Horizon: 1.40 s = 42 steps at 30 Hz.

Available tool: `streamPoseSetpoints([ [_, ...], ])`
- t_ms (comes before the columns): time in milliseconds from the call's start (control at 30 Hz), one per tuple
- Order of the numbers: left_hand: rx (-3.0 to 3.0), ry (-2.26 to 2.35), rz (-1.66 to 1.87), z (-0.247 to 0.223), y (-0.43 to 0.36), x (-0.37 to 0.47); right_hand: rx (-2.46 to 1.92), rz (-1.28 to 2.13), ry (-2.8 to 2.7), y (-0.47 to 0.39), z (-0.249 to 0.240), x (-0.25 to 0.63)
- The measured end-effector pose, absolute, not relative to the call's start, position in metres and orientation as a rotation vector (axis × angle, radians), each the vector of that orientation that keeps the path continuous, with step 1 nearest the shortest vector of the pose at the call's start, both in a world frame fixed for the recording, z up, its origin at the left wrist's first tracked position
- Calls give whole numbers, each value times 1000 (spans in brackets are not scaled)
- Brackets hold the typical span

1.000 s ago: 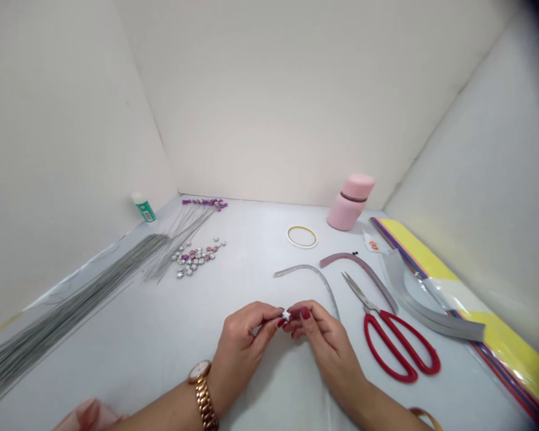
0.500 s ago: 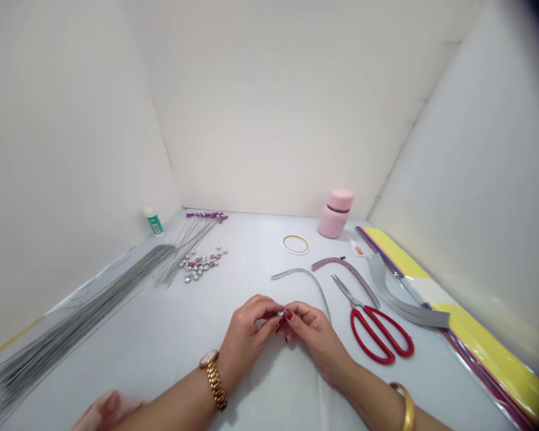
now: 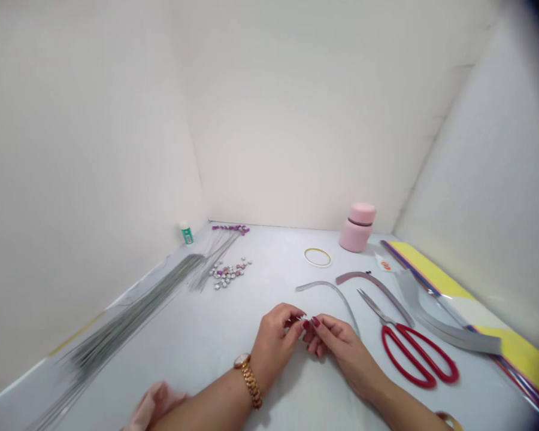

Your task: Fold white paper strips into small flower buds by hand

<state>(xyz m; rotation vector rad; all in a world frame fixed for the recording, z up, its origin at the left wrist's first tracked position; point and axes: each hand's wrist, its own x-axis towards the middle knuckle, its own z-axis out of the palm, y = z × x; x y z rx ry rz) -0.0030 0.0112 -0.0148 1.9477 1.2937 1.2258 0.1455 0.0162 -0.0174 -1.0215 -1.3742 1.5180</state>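
Between two hands (image 3: 276, 335) (image 3: 344, 350), one silvery piece (image 3: 304, 318); beyond, one bottle (image 3: 357, 230).

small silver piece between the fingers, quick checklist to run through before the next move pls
1. Small silver piece gripped: ok, in the left hand's fingertips.
2. Right hand touching the piece: cannot tell, the contact is too small to make out.
3. Scissors set down: ok, lying on the table to the right of the right hand.
4. Thin silver strip free of the right hand: cannot tell, its near end is hidden.
5. Pile of small pieces apart from the hands: ok, off to the left.
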Motion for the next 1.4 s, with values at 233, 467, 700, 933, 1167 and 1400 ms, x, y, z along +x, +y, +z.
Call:
streamPoseSetpoints([
  [233,1938,1714,1312,-10,44,-55,-1088,1518,-1465,12,-14,145],
  [467,2148,1638,1119,-19,36,-47,-1086,1468,-1545,9,-16,143],
  [700,2220,1465,1019,-17,22,-29,-1264,853,-1402,16,-18,157],
  [933,2246,1318,974,-21,29,-40,-1390,492,-1358,34,-20,185],
  [1167,2285,1075,667,-6,3,-13,-1345,441,-1544,31,-17,166],
  [1400,1607,366,204,-13,-52,19,-1498,259,-1508,41,-24,189],
])
